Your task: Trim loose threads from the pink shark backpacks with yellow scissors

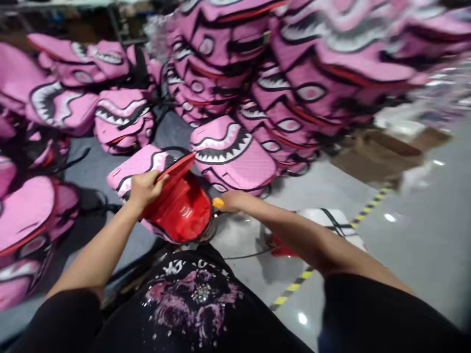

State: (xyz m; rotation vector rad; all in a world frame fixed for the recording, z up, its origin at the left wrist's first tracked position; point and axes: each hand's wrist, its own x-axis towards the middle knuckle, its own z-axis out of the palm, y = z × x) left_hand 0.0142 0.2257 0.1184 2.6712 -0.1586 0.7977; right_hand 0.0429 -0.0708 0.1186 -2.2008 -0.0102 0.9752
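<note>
A pink backpack (195, 215) with a bright red lining lies in front of me, its mouth gaping. My left hand (145, 189) is closed on the edge of its lifted flap, holding it up. At the bag's right rim is my right hand (233, 200), fingers closed around a small yellow-orange item (218, 202) whose kind is too blurred to tell. Just beyond, another pink backpack (224, 152) with a shark-tooth print lies closed.
Stacked pink backpacks (217, 73) rise at the back, and more bags (29, 211) lie on the left of the grey surface (88, 152). Brown cardboard (379, 152) and plastic wrapping are on the floor at right, near yellow-black tape (294, 287). A white item (327, 220) sits behind my right forearm.
</note>
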